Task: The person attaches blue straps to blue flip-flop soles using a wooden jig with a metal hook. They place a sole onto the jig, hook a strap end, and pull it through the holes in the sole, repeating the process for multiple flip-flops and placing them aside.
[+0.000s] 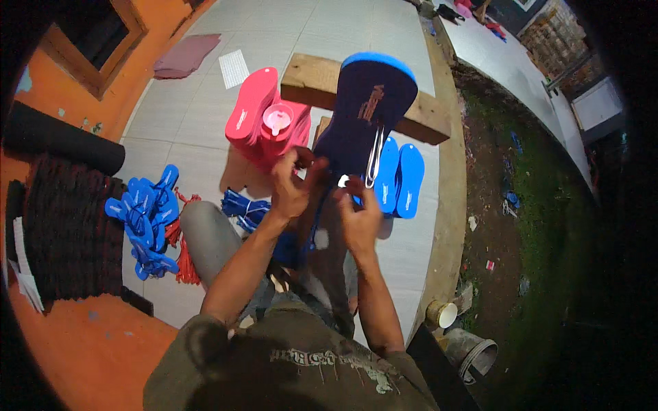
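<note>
Looks partway: blue flip-flops [139,225] strapped, bare soles [410,179] still waiting. Left hand [289,186] and right hand [360,214] half-curled by the dark sole [360,123], can't tell if pinching.

- tile floor [329,31]: smooth, fairly matt
- chunky beam [307,81] toward the floor's right edge: rough raw wood
- dark sole [369,89]: matt, looks like foam rubber
- slim tool [376,154]: shiny metal, def the glossiest
- blue pieces [140,220] by the floor's left edge: smooth, kinda plasticky
</note>
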Demonstrator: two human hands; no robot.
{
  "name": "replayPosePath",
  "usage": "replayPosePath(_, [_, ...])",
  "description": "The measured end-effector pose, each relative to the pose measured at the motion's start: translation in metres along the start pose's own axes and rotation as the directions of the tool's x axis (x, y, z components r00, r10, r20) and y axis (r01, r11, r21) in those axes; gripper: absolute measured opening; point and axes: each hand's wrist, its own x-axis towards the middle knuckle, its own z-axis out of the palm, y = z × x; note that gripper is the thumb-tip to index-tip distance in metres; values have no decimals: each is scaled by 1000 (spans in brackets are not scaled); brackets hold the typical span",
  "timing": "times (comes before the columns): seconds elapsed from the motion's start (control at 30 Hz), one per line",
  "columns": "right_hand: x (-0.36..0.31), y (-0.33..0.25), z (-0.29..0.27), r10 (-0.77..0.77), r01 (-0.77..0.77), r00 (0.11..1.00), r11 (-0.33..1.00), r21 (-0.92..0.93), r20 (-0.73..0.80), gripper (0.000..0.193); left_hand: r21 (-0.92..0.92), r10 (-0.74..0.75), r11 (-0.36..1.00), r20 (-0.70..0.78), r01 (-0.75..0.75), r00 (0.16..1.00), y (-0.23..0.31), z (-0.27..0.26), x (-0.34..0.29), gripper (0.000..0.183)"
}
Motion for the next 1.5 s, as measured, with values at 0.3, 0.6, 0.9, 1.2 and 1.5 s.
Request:
replayPosePath(0.3, [-47,2,4,75,-15,968,970,-243,239,22,-470,-380,708,373,526,846,-27,-9,-64,21])
replayPosePath(0.6, [-66,-40,-85,339,-171,881,879,-444,331,27,-90,-587,705,483,703,650,2,-86,-91,17])
replayPosePath(0.9, [-39,-32,-76,449,-183,881,612,769,-148,14,-819,-572,352,195,453,797,-4,-93,-40,18])
replayPosePath(1.2, [19,-62,-42,188,-182,982,915,359,18,21,0,393,918,-122,-396,911,94,-5,65,33])
replayPosePath(1.5, [33,-80,-36,-122,11,966,900,435,228,28,-109,293,951,11,-290,956,117,14,115,41])
